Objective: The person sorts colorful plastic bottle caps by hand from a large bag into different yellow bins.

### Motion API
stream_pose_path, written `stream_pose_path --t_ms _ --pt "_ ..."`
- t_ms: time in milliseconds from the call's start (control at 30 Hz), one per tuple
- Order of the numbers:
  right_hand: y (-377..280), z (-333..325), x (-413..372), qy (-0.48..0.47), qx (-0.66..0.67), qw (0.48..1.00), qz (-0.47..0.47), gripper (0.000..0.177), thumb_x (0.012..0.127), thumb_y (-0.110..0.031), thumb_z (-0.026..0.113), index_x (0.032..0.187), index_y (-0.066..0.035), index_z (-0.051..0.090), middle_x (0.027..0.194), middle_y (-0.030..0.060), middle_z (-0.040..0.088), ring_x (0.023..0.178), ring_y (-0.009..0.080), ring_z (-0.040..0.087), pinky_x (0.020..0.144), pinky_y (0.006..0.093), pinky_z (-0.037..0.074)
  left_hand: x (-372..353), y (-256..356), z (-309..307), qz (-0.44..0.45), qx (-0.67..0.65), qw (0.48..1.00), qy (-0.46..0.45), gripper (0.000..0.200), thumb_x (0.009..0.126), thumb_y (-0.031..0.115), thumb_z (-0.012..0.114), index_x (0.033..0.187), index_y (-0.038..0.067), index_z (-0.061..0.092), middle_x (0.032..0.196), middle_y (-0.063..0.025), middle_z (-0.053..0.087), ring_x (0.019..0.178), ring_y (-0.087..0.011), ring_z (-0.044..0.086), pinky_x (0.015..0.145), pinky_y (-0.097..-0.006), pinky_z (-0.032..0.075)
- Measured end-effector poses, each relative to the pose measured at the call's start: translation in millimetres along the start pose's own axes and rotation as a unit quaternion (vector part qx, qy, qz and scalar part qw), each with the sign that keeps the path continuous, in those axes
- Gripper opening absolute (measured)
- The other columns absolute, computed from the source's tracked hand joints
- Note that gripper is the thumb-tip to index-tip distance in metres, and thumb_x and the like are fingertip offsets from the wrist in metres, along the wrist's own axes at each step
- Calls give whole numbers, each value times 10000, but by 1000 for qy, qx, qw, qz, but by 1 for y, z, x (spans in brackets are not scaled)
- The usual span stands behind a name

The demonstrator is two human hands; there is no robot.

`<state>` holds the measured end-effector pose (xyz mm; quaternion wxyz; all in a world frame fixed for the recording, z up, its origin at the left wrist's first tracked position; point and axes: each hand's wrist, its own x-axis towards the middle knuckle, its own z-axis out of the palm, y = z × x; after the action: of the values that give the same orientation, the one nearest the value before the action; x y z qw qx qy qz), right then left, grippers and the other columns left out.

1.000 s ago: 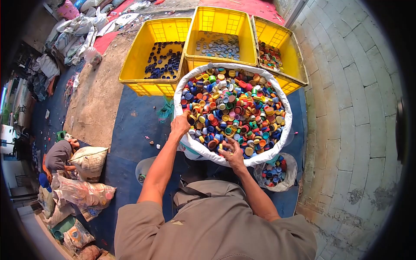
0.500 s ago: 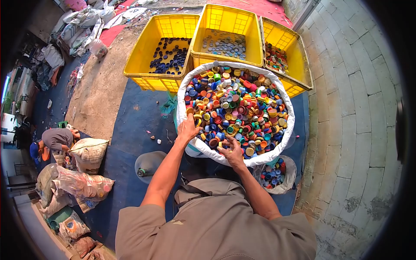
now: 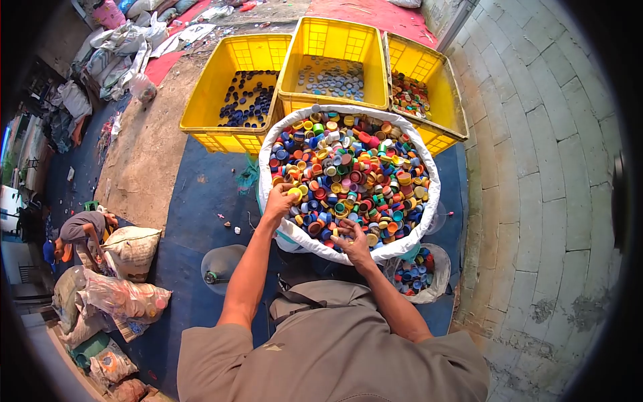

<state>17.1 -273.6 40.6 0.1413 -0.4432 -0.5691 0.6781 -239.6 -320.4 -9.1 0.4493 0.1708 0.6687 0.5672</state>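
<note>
A big white sack (image 3: 289, 233) stands open in front of me, full of mixed coloured bottle caps (image 3: 355, 167). My left hand (image 3: 280, 200) is at the sack's left side, fingers closed on a yellow cap (image 3: 295, 194). My right hand (image 3: 352, 241) rests on the caps at the near rim, fingers curled among them; I cannot see if it holds any. Three yellow crates stand behind the sack: the left one (image 3: 201, 107) holds dark blue caps, the middle one (image 3: 335, 40) grey-blue caps, the right one (image 3: 447, 87) mixed caps.
A small clear bag of caps (image 3: 416, 273) sits at my right knee, a clear water jug (image 3: 220, 265) at my left. A brick wall runs along the right. A person (image 3: 80, 231) crouches among stuffed sacks (image 3: 130, 295) at the far left.
My left hand went from the sack's rim in onto the caps and closed on a yellow one. My right hand stayed at the near rim, and my view shifted slightly.
</note>
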Motion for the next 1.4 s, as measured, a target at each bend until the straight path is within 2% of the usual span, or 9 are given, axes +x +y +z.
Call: stream_pose_path --t_ms 33,100,200,533,667,900,1000,1167,1400 --pt "0 -3 -1 3 1 1000 -2 691 762 -190 766 1326 -17 406 1140 118 596 1051 173 563 898 306 450 -12 23 6 -77 -37 996 -39 321 866 161 646 1135 11 554 831 -42 628 611 -54 534 480 -190 427" --pt "16 -8 5 11 44 999 -12 672 749 -183 780 1295 4 436 1133 127 587 1033 156 550 782 263 462 -19 27 23 -106 -218 966 -88 232 913 185 588 1130 106 566 801 -6 594 558 -43 466 414 -158 325" --pt "12 -15 4 9 64 998 -7 640 799 -147 736 1325 -10 399 1131 116 600 1008 155 587 847 274 487 -29 33 46 -158 -409 886 -152 207 937 301 570 1079 151 577 779 29 578 527 -48 448 400 -151 309" --pt "-2 -45 -5 23 123 992 4 631 802 -149 730 1317 1 398 1075 127 597 920 138 601 764 244 492 -33 16 98 -146 -356 912 -143 194 935 292 567 1042 184 446 1082 -137 625 522 -73 533 349 -134 354" --pt "2 -52 -7 33 149 988 6 610 801 -183 731 1305 -36 420 1068 95 610 860 103 604 661 205 464 -29 4 100 -172 -434 866 -180 195 940 297 542 1074 210 430 1183 -211 571 547 -91 570 348 -120 383" --pt "13 -71 -1 28 245 969 16 465 847 -199 659 1250 -60 471 1016 66 598 754 108 575 612 233 463 -42 13 110 -213 -531 802 -174 227 955 320 522 1118 180 449 1160 -205 586 732 -146 653 430 -169 474" --pt "18 -84 0 -25 444 894 48 396 911 -230 535 1261 -65 455 1051 81 594 812 139 608 611 262 492 -55 33 120 -244 -530 788 -195 361 969 374 471 1203 100 460 1178 -173 595 800 -186 661 469 -250 525" --pt "-2 -94 1 -21 563 824 51 390 834 -170 431 1192 -48 525 1089 139 622 954 251 612 830 395 504 -60 15 134 -230 -422 860 -170 367 966 349 466 1164 56 564 1064 -69 643 856 -187 634 656 -331 547" --pt "8 -101 -3 -22 611 790 52 454 730 -104 475 1175 -34 532 1172 165 585 1089 306 565 992 471 420 -73 -15 153 -230 -386 876 -174 426 990 342 411 1294 46 450 1229 -73 588 947 -221 622 698 -355 527"
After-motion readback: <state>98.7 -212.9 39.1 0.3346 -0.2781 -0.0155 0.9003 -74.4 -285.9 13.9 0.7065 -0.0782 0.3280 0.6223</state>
